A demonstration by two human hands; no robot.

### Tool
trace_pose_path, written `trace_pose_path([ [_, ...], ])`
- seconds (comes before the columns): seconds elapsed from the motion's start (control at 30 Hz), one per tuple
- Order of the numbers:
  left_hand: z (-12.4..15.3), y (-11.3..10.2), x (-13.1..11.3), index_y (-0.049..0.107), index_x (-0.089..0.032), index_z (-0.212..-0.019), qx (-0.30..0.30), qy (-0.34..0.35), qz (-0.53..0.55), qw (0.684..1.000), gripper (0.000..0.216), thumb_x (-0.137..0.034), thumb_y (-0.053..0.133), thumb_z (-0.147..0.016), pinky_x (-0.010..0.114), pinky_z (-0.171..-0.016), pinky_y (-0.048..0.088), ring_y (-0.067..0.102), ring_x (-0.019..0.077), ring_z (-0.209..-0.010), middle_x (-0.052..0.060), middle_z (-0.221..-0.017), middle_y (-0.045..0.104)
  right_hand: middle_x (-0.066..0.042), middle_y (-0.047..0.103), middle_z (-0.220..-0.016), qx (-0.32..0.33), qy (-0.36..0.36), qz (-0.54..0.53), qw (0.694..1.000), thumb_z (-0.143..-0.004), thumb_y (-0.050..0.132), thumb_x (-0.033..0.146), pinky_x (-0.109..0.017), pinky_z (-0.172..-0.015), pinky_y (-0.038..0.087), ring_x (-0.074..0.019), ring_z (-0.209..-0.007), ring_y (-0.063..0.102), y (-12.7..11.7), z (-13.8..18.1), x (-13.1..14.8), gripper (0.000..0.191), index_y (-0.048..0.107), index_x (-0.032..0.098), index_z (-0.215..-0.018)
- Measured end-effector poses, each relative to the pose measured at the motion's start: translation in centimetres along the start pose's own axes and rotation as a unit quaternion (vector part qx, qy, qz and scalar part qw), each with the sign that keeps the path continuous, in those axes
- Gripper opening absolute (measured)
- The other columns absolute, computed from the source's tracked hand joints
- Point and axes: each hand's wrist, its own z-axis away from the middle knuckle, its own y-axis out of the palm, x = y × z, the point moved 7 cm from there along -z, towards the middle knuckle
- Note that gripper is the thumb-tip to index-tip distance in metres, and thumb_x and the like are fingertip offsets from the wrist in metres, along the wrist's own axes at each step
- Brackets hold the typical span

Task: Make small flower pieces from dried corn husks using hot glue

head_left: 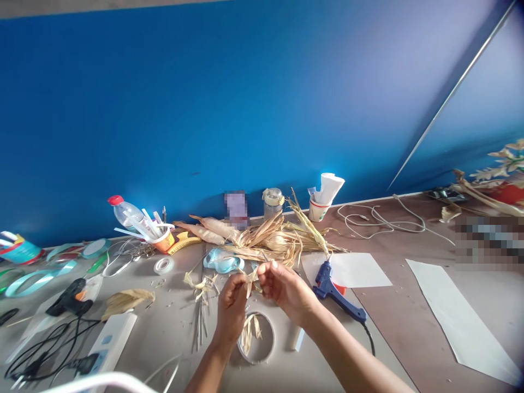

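My left hand (231,310) and my right hand (285,287) meet above the table, both pinching one small piece of dried corn husk (250,279) between their fingertips. Directly below them lies a round clear lid (257,338) with a few husk strips in it. A pile of dried corn husks (266,240) lies just beyond my hands. A blue glue gun (331,286) rests to the right of my right hand, on a white sheet (360,270).
A black glue gun (67,299) and black cables (41,349) lie at the left, beside a white power strip (112,341). Tape rolls (164,266), a bottle (125,210), cups (319,210), a jar (273,202) and white cord (376,218) stand along the blue wall.
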Motion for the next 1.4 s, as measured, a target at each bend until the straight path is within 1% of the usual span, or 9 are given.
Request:
trace_pose_path([
  [0.13, 0.0, 0.5, -0.7, 0.056, -0.019, -0.067, 0.009, 0.006, -0.011, 1.000, 0.019, -0.032, 0.056, -0.082, 0.023, -0.058, 0.036, 0.043, 0.0116, -0.059, -0.003, -0.060, 0.047, 0.002, 0.050, -0.055, -0.016, -0.026, 0.102, 0.994, -0.067, 0.069, 0.043, -0.023, -0.050, 0.026, -0.0073, -0.049, 0.037, 0.8, 0.2, 0.0, 0.031, 0.057, 0.015, -0.062],
  [0.27, 0.1, 1.1, -0.7, 0.057, -0.019, -0.072, 0.044, -0.003, 0.009, 0.999, 0.017, -0.033, 0.055, -0.082, 0.024, -0.059, 0.038, 0.046, 0.0124, -0.059, -0.001, -0.064, 0.052, 0.005, 0.045, -0.046, -0.049, -0.025, 0.117, 0.992, -0.064, 0.072, 0.039, -0.022, -0.048, 0.023, -0.0060, -0.044, 0.033, 0.7, 0.1, -0.1, 0.031, 0.053, 0.015, -0.056],
  [0.43, 0.2, 0.8, -0.3, 0.060, -0.018, -0.075, 0.056, 0.014, -0.006, 0.998, 0.016, -0.032, 0.056, -0.081, 0.026, -0.063, 0.040, 0.049, 0.0138, -0.065, 0.000, -0.069, 0.055, 0.006, 0.045, -0.043, -0.051, 0.031, 0.025, 0.998, -0.059, 0.075, 0.032, -0.021, -0.045, 0.024, -0.0046, -0.040, 0.032, 0.1, 0.1, -0.8, 0.028, 0.053, 0.015, -0.055],
  [0.7, 0.2, 0.7, 0.5, 0.062, -0.019, -0.078, 0.071, 0.005, 0.002, 0.997, 0.013, -0.030, 0.056, -0.082, 0.026, -0.065, 0.039, 0.050, 0.0141, -0.069, 0.001, -0.074, 0.058, 0.005, 0.045, -0.047, -0.005, 0.130, -0.109, 0.986, -0.064, 0.072, 0.024, -0.019, -0.043, 0.022, -0.0037, -0.041, 0.030, 0.3, 0.8, -1.1, 0.025, 0.050, 0.014, -0.057],
  [0.87, 0.1, 0.3, 0.6, 0.058, -0.019, -0.073, 0.038, -0.023, 0.047, 0.998, 0.010, -0.026, 0.058, -0.080, 0.023, -0.062, 0.035, 0.044, 0.0110, -0.062, -0.002, -0.065, 0.052, 0.007, 0.039, -0.050, -0.001, 0.052, -0.156, 0.986, -0.068, 0.069, 0.029, -0.019, -0.044, 0.023, -0.0041, -0.043, 0.026, -0.3, 0.6, 1.7, 0.025, 0.050, 0.016, -0.061],
  [0.97, -0.1, 0.3, 0.5, 0.055, -0.019, -0.071, 0.026, -0.030, 0.082, 0.996, 0.011, -0.025, 0.059, -0.079, 0.023, -0.062, 0.034, 0.042, 0.0104, -0.061, -0.003, -0.063, 0.051, 0.006, 0.038, -0.048, -0.034, -0.013, -0.047, 0.998, -0.070, 0.067, 0.039, -0.020, -0.043, 0.022, -0.0055, -0.042, 0.027, -1.0, 0.2, 2.1, 0.032, 0.048, 0.017, -0.057],
  [1.07, -0.2, 0.3, 0.6, 0.055, -0.019, -0.069, 0.015, -0.041, 0.085, 0.995, 0.014, -0.026, 0.058, -0.081, 0.022, -0.064, 0.034, 0.042, 0.0100, -0.062, -0.004, -0.063, 0.051, 0.005, 0.044, -0.051, -0.049, -0.072, 0.124, 0.988, -0.070, 0.068, 0.035, -0.021, -0.046, 0.027, -0.0068, -0.046, 0.033, -0.7, 0.2, 1.4, 0.024, 0.054, 0.016, -0.063],
  [1.2, -0.2, 0.2, 1.4, 0.057, -0.019, -0.073, -0.004, -0.070, 0.094, 0.993, 0.010, -0.026, 0.060, -0.080, 0.022, -0.065, 0.035, 0.044, 0.0101, -0.063, -0.004, -0.063, 0.051, 0.003, 0.052, -0.060, -0.017, -0.152, 0.264, 0.952, -0.077, 0.058, 0.026, -0.025, -0.059, 0.038, -0.0118, -0.058, 0.048, 1.0, 0.7, 0.8, 0.010, 0.060, 0.018, -0.082],
  [1.4, -0.1, 0.3, 2.1, 0.059, -0.020, -0.081, -0.013, -0.083, 0.132, 0.988, 0.005, -0.022, 0.063, -0.077, 0.021, -0.061, 0.035, 0.044, 0.0096, -0.061, -0.006, -0.063, 0.049, -0.001, 0.054, -0.071, -0.075, -0.228, 0.414, 0.878, -0.075, 0.055, 0.017, -0.025, -0.063, 0.041, -0.0139, -0.066, 0.050, 1.3, 1.2, 1.1, 0.010, 0.064, 0.018, -0.080],
])
